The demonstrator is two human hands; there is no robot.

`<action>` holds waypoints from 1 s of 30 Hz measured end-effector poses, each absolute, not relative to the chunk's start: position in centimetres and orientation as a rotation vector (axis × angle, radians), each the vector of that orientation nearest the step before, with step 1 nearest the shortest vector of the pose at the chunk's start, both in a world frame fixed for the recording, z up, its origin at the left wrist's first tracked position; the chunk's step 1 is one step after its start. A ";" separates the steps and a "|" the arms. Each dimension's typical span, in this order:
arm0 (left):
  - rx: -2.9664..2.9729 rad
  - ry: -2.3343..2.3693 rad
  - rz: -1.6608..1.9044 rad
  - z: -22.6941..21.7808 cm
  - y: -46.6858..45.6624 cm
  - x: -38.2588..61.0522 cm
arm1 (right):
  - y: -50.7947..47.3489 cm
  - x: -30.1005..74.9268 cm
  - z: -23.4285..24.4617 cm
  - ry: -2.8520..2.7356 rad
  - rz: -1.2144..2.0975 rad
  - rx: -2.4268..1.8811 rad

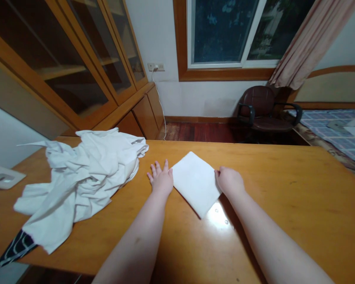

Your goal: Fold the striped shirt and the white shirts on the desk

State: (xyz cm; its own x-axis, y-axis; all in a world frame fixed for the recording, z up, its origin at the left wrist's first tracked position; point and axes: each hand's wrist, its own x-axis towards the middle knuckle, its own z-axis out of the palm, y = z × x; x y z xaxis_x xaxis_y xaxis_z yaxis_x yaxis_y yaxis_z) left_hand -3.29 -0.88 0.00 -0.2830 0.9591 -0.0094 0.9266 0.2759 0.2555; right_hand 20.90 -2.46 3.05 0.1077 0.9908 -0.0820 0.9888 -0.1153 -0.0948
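Note:
A small white cloth [195, 182], folded into a neat square, lies on the wooden table [284, 197] turned like a diamond. My left hand [161, 177] rests flat on the table at the cloth's left edge, fingers stretched out and apart. My right hand [229, 180] sits at the cloth's right edge with its fingers curled in, pinching or pressing the edge of the cloth.
A heap of crumpled white cloths [83, 177] covers the table's left part, with a dark patterned piece [14, 248] poking out at the front left edge. A white flat object [2, 176] lies far left. Behind the table stand a cabinet [77, 71], a dark armchair [266, 108] and a bed [337, 126].

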 end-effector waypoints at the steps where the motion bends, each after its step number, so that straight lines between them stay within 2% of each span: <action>1: 1.764 2.434 0.366 0.4 -1.0 -3.0 | -2.5 20.9 3.2 -2.061 0.237 -2.373; 4: 2.022 2.342 0.509 1.2 -2.8 -0.8 | -2.6 20.6 3.4 -2.061 0.341 -2.431; 7: 2.181 2.083 0.414 0.9 -5.0 2.0 | -2.9 20.2 3.4 -2.042 0.292 -2.413; 10: 2.154 1.982 0.317 0.2 -5.6 3.4 | -3.1 19.7 3.3 -2.158 0.220 -2.034; 12: 2.193 1.903 0.299 0.0 -5.2 3.4 | -3.1 19.5 2.9 -2.331 0.311 -1.647; 14: 2.240 1.826 0.300 0.0 -4.6 3.1 | -3.0 19.4 2.3 -2.431 0.452 -1.464; 22: 2.168 1.856 0.344 -0.5 -4.1 2.8 | -2.2 19.6 0.7 -2.313 0.622 -1.773; 30: 1.792 2.376 0.272 -1.3 -2.5 1.0 | -1.7 20.1 0.0 -2.097 0.517 -2.107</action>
State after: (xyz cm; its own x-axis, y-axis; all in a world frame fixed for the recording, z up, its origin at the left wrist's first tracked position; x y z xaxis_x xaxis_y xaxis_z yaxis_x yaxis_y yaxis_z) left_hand 0.97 -2.49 -1.28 -0.2737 0.9617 -0.0127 0.9339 0.2689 0.2356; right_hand 20.12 -1.67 -0.04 -0.0211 0.9881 -0.1523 0.9457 -0.0297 -0.3238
